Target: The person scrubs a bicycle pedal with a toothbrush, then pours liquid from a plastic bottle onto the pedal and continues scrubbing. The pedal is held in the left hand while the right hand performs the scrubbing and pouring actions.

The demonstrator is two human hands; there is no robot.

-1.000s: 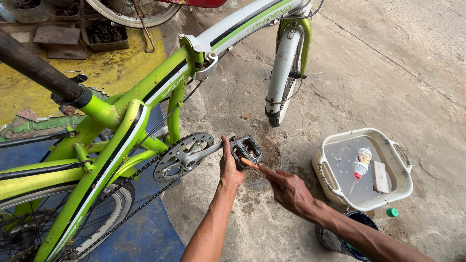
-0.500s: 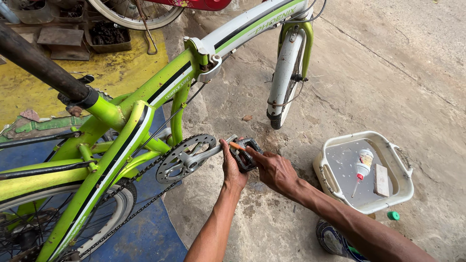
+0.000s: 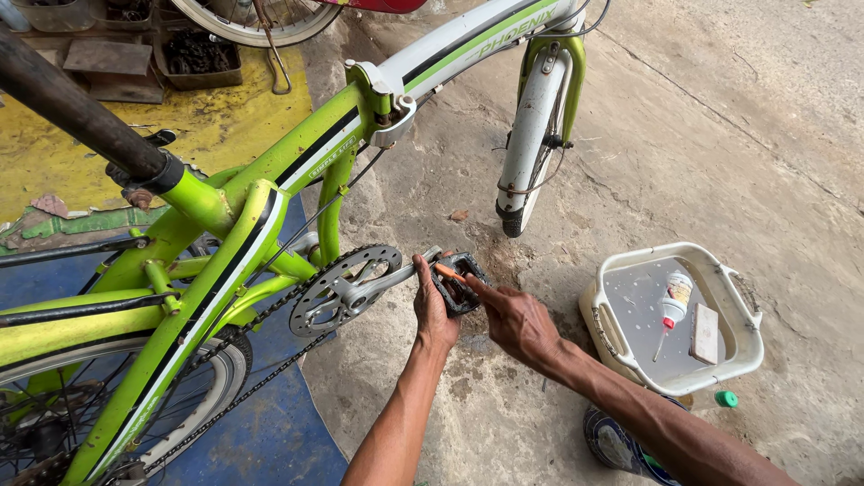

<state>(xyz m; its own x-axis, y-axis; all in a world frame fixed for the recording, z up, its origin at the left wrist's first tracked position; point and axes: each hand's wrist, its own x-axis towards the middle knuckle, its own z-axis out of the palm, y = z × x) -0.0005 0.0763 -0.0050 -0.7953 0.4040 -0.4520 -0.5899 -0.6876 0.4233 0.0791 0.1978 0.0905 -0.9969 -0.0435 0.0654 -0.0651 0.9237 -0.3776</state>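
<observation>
The left hand (image 3: pixel 434 306) is wrapped around the inner end of the black pedal (image 3: pixel 459 281), thumb up against the silver crank arm (image 3: pixel 382 283), gripping it firmly so the pedal and crank cannot swing. The right hand (image 3: pixel 517 322) has closed in from the right since a second ago, when it hovered a little apart from the pedal; now its fingers (image 3: pixel 477 290) are pinched on a small orange-tipped tool or nozzle (image 3: pixel 447 271) and press it against the top of the pedal body, so both hands meet at the same spot. Whether that orange piece is a driver handle or the spout of an oiler is hard to tell at this size. The closer contact suggests the work on the pedal has gone from lining up to actually applying the tip. The pedal sits at the forward end of the crank, low above the concrete floor (image 3: pixel 702 153), with the chainring (image 3: pixel 340 290) and chain (image 3: pixel 261 382) just behind it on the green bicycle frame (image 3: pixel 243 234). To the right, well apart, a white plastic tray (image 3: pixel 621 265) on the floor holds a small bottle (image 3: pixel 675 297) and a flat block (image 3: pixel 705 333); a green cap (image 3: pixel 725 399) lies just outside its near corner.
</observation>
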